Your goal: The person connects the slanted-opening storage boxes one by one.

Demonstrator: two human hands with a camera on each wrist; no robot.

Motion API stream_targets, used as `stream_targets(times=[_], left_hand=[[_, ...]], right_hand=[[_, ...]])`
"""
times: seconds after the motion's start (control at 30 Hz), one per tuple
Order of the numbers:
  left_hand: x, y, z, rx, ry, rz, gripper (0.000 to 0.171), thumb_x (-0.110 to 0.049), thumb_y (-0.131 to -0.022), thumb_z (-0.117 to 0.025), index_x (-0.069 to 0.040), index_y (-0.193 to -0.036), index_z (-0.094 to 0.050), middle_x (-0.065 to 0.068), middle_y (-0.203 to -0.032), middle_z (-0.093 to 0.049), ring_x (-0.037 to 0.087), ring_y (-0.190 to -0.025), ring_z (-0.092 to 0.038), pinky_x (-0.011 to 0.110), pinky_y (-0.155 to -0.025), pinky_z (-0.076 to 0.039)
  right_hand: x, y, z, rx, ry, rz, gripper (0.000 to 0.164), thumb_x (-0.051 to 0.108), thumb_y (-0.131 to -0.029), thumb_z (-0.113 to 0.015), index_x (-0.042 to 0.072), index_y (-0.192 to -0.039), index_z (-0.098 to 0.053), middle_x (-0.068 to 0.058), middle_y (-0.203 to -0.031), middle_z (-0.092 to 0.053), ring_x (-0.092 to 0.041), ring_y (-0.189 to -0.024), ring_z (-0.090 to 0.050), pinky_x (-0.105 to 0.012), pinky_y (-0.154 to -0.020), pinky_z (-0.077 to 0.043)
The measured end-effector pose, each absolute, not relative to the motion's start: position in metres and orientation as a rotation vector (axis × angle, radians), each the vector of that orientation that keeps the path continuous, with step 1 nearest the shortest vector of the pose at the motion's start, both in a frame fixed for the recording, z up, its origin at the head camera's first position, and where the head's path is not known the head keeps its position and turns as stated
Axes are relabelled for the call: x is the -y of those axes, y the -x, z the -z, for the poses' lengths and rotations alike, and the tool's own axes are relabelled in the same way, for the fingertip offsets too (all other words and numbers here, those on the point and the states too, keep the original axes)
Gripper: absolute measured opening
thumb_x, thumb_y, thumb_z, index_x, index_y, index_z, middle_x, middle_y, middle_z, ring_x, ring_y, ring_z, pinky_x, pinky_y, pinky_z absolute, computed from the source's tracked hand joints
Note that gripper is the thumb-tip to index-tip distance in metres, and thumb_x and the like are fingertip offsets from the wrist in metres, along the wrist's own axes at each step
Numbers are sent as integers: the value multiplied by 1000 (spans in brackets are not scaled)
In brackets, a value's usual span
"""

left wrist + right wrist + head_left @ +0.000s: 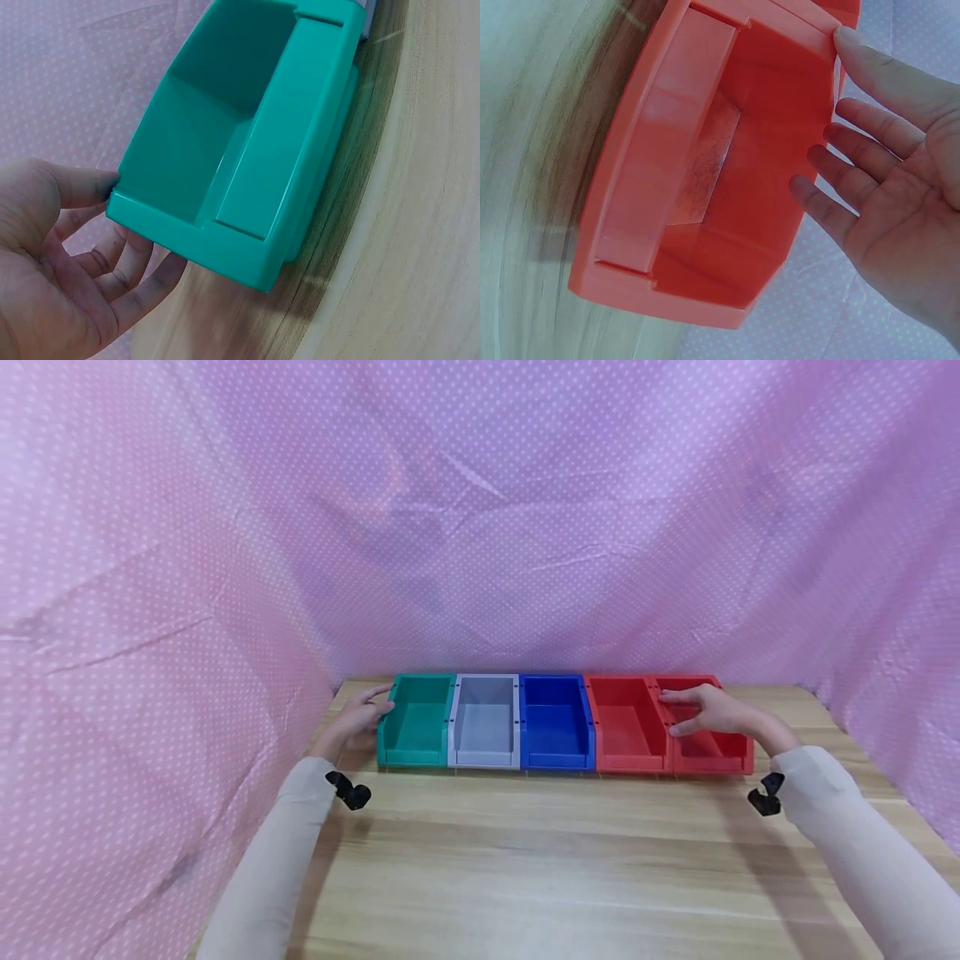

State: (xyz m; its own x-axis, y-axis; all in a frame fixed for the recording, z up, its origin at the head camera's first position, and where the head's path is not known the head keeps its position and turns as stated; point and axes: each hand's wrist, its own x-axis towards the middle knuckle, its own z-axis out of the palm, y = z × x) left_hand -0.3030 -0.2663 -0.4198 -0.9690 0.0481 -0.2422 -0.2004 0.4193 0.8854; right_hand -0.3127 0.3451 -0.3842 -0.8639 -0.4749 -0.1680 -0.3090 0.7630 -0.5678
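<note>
Five open-front plastic bins stand side by side in a row. At the left end is the green bin (pixel 416 727), and my left hand (pixel 362 714) touches its outer side. In the left wrist view the thumb (pixel 90 186) meets the rim while the other fingers lie loosely bent along the outer wall. My right hand (pixel 712 710) reaches over the red bin at the right end (pixel 712 764). Its thumb (pixel 866 56) touches that bin's rim beside the neighbouring red bin (pixel 626 727), and the other fingers are spread and nearly straight.
Between the green and red bins stand a grey bin (pixel 483 727) and a blue bin (pixel 557 727). The row sits toward the back of a wooden table (pixel 540 860). Pink dotted cloth (pixel 480 568) hangs behind and along both sides.
</note>
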Motion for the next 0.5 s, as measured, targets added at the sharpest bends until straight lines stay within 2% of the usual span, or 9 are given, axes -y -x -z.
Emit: stream_targets(times=[0.27, 0.4, 0.5], left_hand=[[260, 307, 417, -2549, 159, -1464, 56, -22, -110, -46, -15, -162, -28, 28, -148, -45, 39, -129, -53, 51, -106, -49], [255, 308, 413, -2668, 153, -1349, 57, -20, -108, -47, -9, -161, -29, 31, -145, -47, 41, -130, -51, 52, -109, -46], [247, 310, 409, -2803, 111, -1283, 58, -17, -105, -50, -4, -159, -32, 33, -146, -46, 45, -135, -46, 56, -112, -41]], right_hand=[[-345, 315, 385, -2676, 603, 775, 73, 28, -90, -79, -5, -148, -48, -36, -143, -50, -52, -126, -49, -57, -92, -56], [-340, 315, 386, -2700, 615, 790, 67, 27, -93, -75, -6, -146, -50, -33, -139, -56, -46, -120, -57, -54, -91, -57], [-333, 317, 385, -2731, 637, 807, 62, 24, -95, -73, -6, -145, -51, -30, -137, -60, -37, -114, -62, -46, -91, -57]])
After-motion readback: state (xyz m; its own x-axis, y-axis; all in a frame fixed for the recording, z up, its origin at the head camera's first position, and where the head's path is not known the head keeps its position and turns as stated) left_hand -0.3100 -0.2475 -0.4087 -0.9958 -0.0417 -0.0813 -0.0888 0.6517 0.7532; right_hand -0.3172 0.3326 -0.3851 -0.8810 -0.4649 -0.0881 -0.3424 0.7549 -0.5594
